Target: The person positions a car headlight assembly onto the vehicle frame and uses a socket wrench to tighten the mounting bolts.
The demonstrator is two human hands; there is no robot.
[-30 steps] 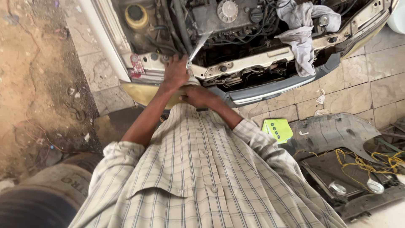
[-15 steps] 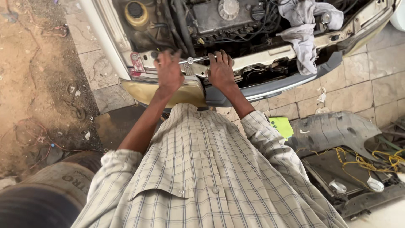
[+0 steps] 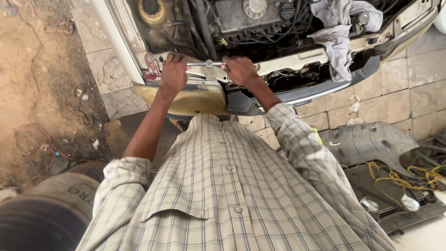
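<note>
While bent over the open front of a car (image 3: 139, 51), seen from the head camera: left hand (image 3: 173, 73) clenched on one end of a slim metal wrench bar (image 3: 204, 63), right hand (image 3: 240, 70) clenched on the other end. Bar laid level across the top of the front crossmember (image 3: 297, 58), spanning the gap between the two fists, a socket-like head visible at its middle, just above a metal bracket. Knuckles of both hands turned up toward the lens; fingertips wrapped under and hidden. Left forearm bare, sleeve rolled to the elbow; right arm covered by the sleeve of a pale checked shirt (image 3: 232, 195).

Beyond the hands, engine bay open: dark engine block (image 3: 246, 16) with hoses and wiring, a yellowish fluid reservoir (image 3: 151, 10) toward the left corner. Grey rag (image 3: 337, 37) draped over the crossmember to the right of the right hand, well apart from the bar. Yellowed headlamp (image 3: 190, 97) directly beneath the left hand, grey bumper (image 3: 325, 88) running off to the right.

Underfoot, worn stone paving (image 3: 409, 88) on the right, bare brown dirt (image 3: 42, 88) on the left. Detached grey plastic panel (image 3: 371, 144) lying on the paving at right, with tangled yellow wiring (image 3: 395, 179) just beside it. Old tyre (image 3: 51, 204) at the lower left, near the left elbow.
</note>
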